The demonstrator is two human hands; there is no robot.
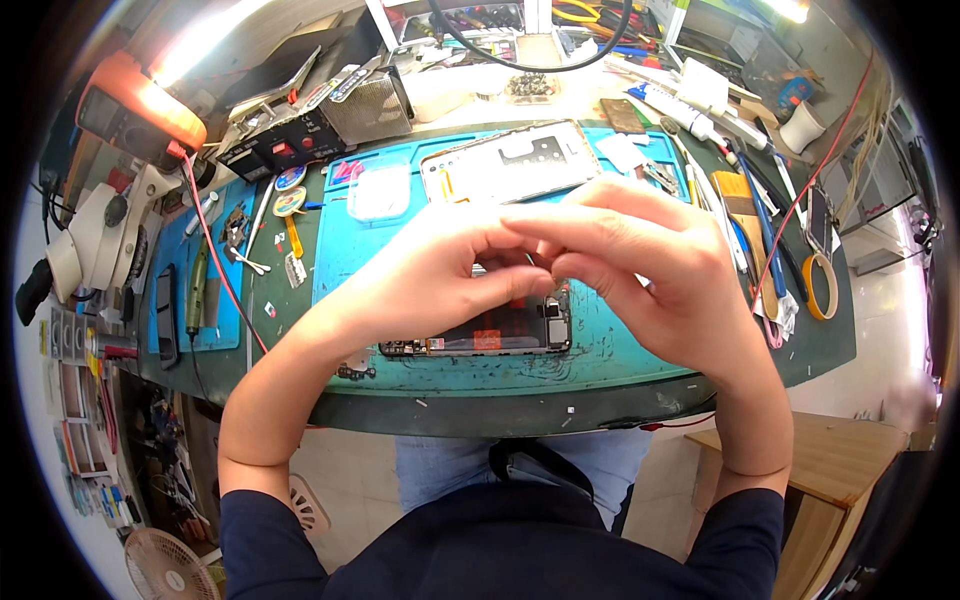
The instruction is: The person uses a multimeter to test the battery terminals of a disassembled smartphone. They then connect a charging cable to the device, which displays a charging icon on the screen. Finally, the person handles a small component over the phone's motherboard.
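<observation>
My left hand (445, 262) and my right hand (655, 262) meet fingertip to fingertip above the middle of the blue work mat (610, 360). Thumb and fingers of each hand are pinched together. Whatever sits between the fingertips is too small or too hidden to make out. Under the hands lies an opened phone body (487, 338), its dark inside facing up with small parts along its right edge. My hands cover its upper portion. Just beyond them rests a detached phone panel (520, 158), pale with a dark patch and an orange flex cable.
A clear plastic box (378, 195) is left of the panel. Farther left are a multimeter (130, 115), a boxy black power unit (285, 145) and a green pen-shaped tool (199, 290). Tweezers, a brush (737, 190) and a tape roll (820, 287) lie right.
</observation>
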